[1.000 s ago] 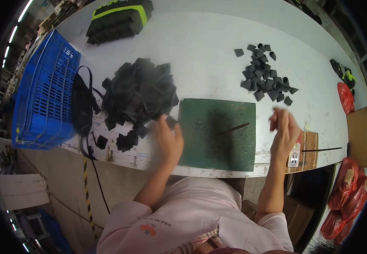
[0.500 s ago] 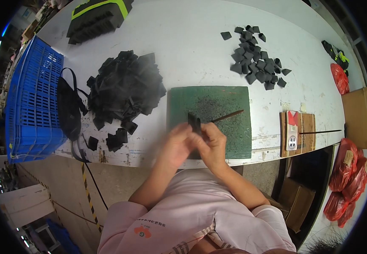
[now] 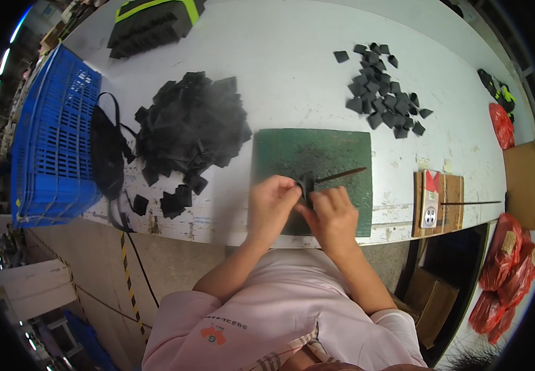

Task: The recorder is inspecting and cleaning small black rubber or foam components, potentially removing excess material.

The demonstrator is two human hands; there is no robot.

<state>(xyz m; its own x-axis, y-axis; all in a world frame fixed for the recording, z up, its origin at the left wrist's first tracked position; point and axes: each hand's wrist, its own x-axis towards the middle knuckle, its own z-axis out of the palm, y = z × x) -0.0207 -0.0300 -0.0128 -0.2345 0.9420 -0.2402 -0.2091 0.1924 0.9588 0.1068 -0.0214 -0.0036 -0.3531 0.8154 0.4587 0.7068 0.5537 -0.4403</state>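
Note:
My left hand (image 3: 273,207) pinches the left edge of a small, dark, bent fabric piece (image 3: 306,184) over a green board (image 3: 357,210). Against its other side are the curled fingers of my right hand (image 3: 335,216), closed on the piece. A thin brown stick (image 3: 345,174) slants from beside the piece toward the upper right; its lower end is hidden, and I cannot tell whether it lies on the board or is held. Left of the board is a big heap of flat black pieces (image 3: 190,130). Beyond its right side lie several folded black pieces (image 3: 382,93).
A blue plastic basket (image 3: 54,142) and a black strapped pouch (image 3: 107,151) stand at the left. Banded black pieces (image 3: 153,28) sit at the far left. A white device (image 3: 430,201) rests on a brown block (image 3: 451,216) to the right, near red bags (image 3: 502,260).
The black piece has come down from a raised, tilted position, closer to the board. My left hand now grips its edge, and my right hand has moved rightward. The whole view has shifted slightly.

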